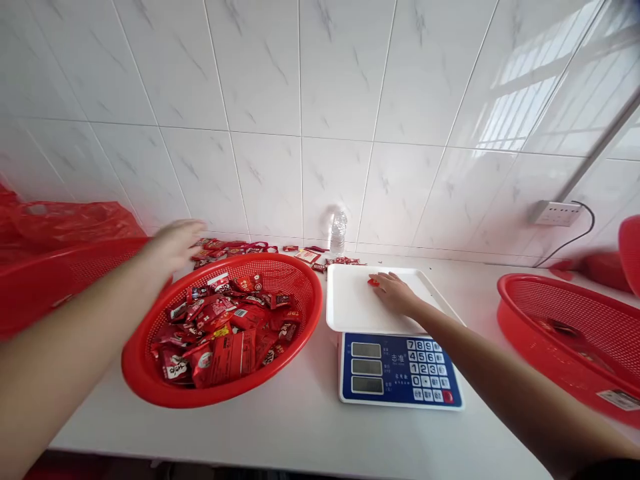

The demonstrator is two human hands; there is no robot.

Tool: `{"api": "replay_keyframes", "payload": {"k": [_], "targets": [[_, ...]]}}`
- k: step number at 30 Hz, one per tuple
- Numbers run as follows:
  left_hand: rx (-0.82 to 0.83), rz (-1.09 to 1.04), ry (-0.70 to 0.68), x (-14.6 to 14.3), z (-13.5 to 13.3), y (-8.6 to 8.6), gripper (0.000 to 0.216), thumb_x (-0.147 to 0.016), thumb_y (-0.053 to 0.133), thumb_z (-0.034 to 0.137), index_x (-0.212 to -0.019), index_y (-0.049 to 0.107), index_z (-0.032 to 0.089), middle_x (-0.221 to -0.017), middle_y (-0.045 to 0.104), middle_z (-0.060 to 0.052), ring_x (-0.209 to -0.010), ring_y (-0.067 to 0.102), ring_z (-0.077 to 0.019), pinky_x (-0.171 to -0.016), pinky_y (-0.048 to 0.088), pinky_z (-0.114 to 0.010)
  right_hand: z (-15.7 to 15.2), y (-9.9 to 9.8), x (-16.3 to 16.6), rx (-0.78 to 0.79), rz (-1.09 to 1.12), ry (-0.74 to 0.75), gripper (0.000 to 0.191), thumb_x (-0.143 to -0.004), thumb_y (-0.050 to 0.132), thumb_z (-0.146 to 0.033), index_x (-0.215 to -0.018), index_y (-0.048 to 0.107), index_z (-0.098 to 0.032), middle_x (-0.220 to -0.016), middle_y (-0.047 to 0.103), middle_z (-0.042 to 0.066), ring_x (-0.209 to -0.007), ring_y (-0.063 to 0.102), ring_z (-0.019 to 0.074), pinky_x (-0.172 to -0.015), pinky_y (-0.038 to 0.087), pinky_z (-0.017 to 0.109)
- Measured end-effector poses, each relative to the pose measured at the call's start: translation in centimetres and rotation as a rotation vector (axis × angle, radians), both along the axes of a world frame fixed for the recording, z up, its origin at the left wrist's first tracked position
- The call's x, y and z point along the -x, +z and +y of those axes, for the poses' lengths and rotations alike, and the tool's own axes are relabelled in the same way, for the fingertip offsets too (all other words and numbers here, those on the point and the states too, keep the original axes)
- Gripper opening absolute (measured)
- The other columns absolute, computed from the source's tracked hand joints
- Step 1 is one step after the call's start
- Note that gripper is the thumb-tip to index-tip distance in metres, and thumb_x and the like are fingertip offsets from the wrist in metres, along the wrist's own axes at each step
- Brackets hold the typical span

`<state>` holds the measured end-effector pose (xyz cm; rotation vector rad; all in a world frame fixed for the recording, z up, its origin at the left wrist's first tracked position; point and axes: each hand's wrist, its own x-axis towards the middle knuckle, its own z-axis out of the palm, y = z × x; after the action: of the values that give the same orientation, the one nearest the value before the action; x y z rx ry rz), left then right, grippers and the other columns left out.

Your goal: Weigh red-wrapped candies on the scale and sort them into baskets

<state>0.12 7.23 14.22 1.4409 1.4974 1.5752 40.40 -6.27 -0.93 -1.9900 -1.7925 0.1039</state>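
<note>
My left hand (pixel 175 245), blurred by motion, is over the left rim of a red plastic basket (pixel 313 313); its fingers look stretched out and nothing shows in them. The basket holds a heap of red snack packets (pixel 220 333). My right hand (pixel 395 292) is low over the white tray (pixel 347 300) of a digital scale (pixel 400 370). Its fingertips are on a small red candy packet (pixel 373 283), partly hidden by the fingers. The scale has a blue keypad panel, and its three displays look blank.
Loose red packets (pixel 225 250) lie along the tiled wall beside a clear plastic bottle (pixel 339 232). Another red basket (pixel 520 320) stands at right, and one (pixel 95 267) at left near red plastic bags (pixel 75 223). A socket (pixel 557 213) with a black cord is at right.
</note>
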Motion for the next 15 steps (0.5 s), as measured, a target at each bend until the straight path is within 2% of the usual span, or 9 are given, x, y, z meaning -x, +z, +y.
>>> {"api": "replay_keyframes", "payload": {"k": [3, 4, 6, 7, 9, 11, 15], "targets": [[0.179, -0.010, -0.419, -5.0, -2.3, -1.7, 0.015, -0.075, 0.065, 0.010, -0.088, 0.063, 0.016, -0.091, 0.067, -0.002, -0.086, 0.062, -0.0139, -0.090, 0.044, -0.032, 0.5, 0.5, 0.4, -0.015, -0.015, 0.046, 0.031, -0.090, 0.040, -0.031, -0.110, 0.063, -0.025, -0.117, 0.063, 0.009, -0.110, 0.054, 0.0267, -0.090, 0.041, 0.040], [0.228, 0.000, -0.557, -6.7, -3.3, -2.5, 0.018, -0.070, 0.070, 0.011, -0.085, 0.064, 0.017, -0.088, 0.068, -0.002, -0.085, 0.064, -0.0157, -0.087, 0.046, -0.031, 0.2, 0.6, 0.6, -0.022, -0.020, 0.051, 0.030, -0.090, 0.040, -0.031, -0.107, 0.063, -0.025, -0.112, 0.065, 0.009, -0.106, 0.056, 0.0266, -0.087, 0.042, 0.039], [0.334, -0.044, -0.757, -9.6, -4.8, -4.5, 0.017, -0.065, 0.071, 0.008, -0.076, 0.063, 0.018, -0.080, 0.068, -0.002, -0.083, 0.067, -0.0189, -0.081, 0.049, -0.029, -0.9, 0.8, 0.9, -0.034, -0.025, 0.051, 0.028, -0.090, 0.039, -0.031, -0.105, 0.063, -0.025, -0.105, 0.067, 0.010, -0.100, 0.058, 0.0265, -0.081, 0.043, 0.037], [0.378, -0.053, -0.808, -10.5, -5.2, -5.6, 0.015, -0.065, 0.070, 0.008, -0.072, 0.062, 0.019, -0.078, 0.068, -0.002, -0.081, 0.067, -0.0201, -0.078, 0.050, -0.029, -1.6, 0.9, 1.0, -0.033, -0.018, 0.047, 0.029, -0.090, 0.038, -0.031, -0.106, 0.062, -0.025, -0.102, 0.068, 0.009, -0.095, 0.060, 0.0259, -0.078, 0.043, 0.036], [0.410, 0.004, -0.772, -11.4, -5.3, -7.9, 0.016, -0.065, 0.070, 0.011, -0.063, 0.059, 0.021, -0.070, 0.066, -0.001, -0.073, 0.067, -0.0207, -0.073, 0.052, -0.030, -3.2, 1.0, 1.1, -0.015, 0.039, 0.033, 0.030, -0.091, 0.036, -0.034, -0.108, 0.059, -0.027, -0.095, 0.069, 0.007, -0.086, 0.062, 0.0242, -0.072, 0.044, 0.034], [0.439, 0.090, -0.661, -11.1, -4.6, -10.0, 0.022, -0.063, 0.070, 0.011, -0.055, 0.053, 0.023, -0.059, 0.061, 0.000, -0.072, 0.067, -0.0223, -0.074, 0.051, -0.031, -4.8, 1.0, 1.0, 0.005, 0.123, 0.015, 0.030, -0.091, 0.034, -0.038, -0.109, 0.057, -0.028, -0.088, 0.070, 0.004, -0.080, 0.063, 0.0233, -0.069, 0.045, 0.033], [0.431, 0.138, -0.401, -9.1, -3.2, -13.3, 0.027, -0.060, 0.072, 0.018, -0.050, 0.047, 0.025, -0.050, 0.050, 0.001, -0.094, 0.063, -0.0279, -0.089, 0.045, -0.037, -7.1, 1.0, 0.7, -0.001, 0.212, 0.013, 0.030, -0.089, 0.037, -0.042, -0.106, 0.057, -0.029, -0.086, 0.071, 0.002, -0.080, 0.063, 0.0232, -0.068, 0.046, 0.034]]}}
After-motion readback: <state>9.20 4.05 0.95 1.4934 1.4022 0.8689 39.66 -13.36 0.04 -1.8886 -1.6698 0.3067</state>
